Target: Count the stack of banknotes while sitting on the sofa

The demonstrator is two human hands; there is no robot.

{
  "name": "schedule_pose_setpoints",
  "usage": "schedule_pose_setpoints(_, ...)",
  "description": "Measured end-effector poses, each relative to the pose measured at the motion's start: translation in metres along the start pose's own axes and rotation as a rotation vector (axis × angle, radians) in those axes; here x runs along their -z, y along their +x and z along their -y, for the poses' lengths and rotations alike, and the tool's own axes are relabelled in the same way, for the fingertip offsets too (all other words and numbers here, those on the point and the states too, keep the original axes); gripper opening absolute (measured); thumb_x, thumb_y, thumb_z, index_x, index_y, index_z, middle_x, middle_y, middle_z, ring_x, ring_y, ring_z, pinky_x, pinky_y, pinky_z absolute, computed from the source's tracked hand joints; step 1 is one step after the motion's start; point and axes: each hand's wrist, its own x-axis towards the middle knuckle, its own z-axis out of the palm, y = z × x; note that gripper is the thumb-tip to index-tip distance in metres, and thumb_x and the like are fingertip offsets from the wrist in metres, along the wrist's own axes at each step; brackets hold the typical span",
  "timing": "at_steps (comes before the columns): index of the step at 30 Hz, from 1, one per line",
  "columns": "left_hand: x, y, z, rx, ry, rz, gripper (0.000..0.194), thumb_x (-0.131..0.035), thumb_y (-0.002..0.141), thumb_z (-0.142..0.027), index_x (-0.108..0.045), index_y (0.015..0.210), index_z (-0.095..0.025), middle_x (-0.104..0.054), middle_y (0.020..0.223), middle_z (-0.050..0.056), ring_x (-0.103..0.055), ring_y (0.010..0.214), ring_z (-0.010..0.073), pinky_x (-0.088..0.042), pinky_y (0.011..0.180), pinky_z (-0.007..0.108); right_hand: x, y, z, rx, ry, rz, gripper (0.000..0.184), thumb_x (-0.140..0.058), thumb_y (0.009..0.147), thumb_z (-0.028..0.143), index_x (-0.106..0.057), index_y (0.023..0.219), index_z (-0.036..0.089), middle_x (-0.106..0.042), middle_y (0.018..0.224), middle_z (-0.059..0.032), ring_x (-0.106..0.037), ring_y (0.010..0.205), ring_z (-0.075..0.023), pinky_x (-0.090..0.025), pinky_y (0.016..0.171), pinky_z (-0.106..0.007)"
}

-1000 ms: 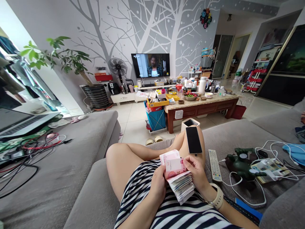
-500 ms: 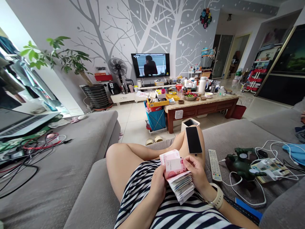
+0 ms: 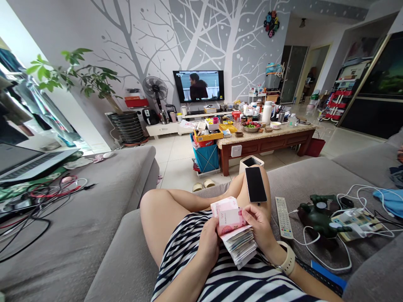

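Observation:
A thick stack of banknotes [image 3: 241, 247] lies above my lap, with pink notes [image 3: 229, 218] on top bent back toward my knees. My left hand [image 3: 209, 240] is closed on the left side of the stack, thumb over the pink notes. On the right, my right hand [image 3: 258, 226] pinches the edge of the top pink note between thumb and fingers; a pale watch [image 3: 287, 258] is on that wrist. Some fingers of both hands are hidden behind the notes. A smartphone [image 3: 255, 184] rests screen up on my right leg, just beyond the right hand.
To my right on the grey sofa lie a remote control [image 3: 283, 218], a dark green figure [image 3: 321, 218], white cables and a power strip [image 3: 357, 224]. A laptop [image 3: 34, 163] and tangled cables [image 3: 47, 193] are on the left. Ahead stands a crowded coffee table [image 3: 267, 137].
My hands and the banknotes stay almost exactly where they were. Only the picture on the television differs slightly.

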Motion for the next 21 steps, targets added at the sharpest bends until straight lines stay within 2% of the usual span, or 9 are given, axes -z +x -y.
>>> schedule_pose_setpoints(6, -0.001, -0.0008, -0.0021, -0.01, 0.012, -0.003, 0.017, -0.06, 0.066, -0.03, -0.069, 0.063, -0.016, -0.069, 0.066, 0.003, -0.058, 0.066, 0.0201, -0.047, 0.068, 0.03, -0.0007, -0.0003, 0.0013, 0.003, 0.0, -0.001, 0.031, -0.058, 0.082, 0.045, -0.054, 0.066, 0.018, -0.049, 0.059, 0.0024, -0.043, 0.054, -0.0126, -0.035, 0.05, -0.023)
schedule_pose_setpoints(12, -0.0009, -0.0007, -0.0032, -0.014, 0.04, 0.048, 0.023, -0.058, 0.068, -0.033, -0.072, 0.071, -0.015, -0.072, 0.074, 0.007, -0.061, 0.072, 0.0237, -0.047, 0.072, 0.033, 0.0, 0.0002, -0.0002, -0.001, -0.001, 0.007, 0.031, -0.057, 0.082, 0.045, -0.054, 0.067, 0.018, -0.05, 0.059, 0.0018, -0.044, 0.054, -0.0132, -0.035, 0.051, -0.024)
schedule_pose_setpoints(21, 0.0027, 0.0026, 0.0018, -0.031, 0.022, 0.012, 0.018, -0.06, 0.067, -0.032, -0.069, 0.064, -0.016, -0.07, 0.071, 0.005, -0.058, 0.068, 0.0203, -0.047, 0.07, 0.031, -0.0005, 0.0006, 0.001, 0.004, -0.008, -0.002, 0.031, -0.058, 0.081, 0.045, -0.054, 0.065, 0.018, -0.05, 0.057, 0.0021, -0.043, 0.054, -0.0132, -0.035, 0.05, -0.023)
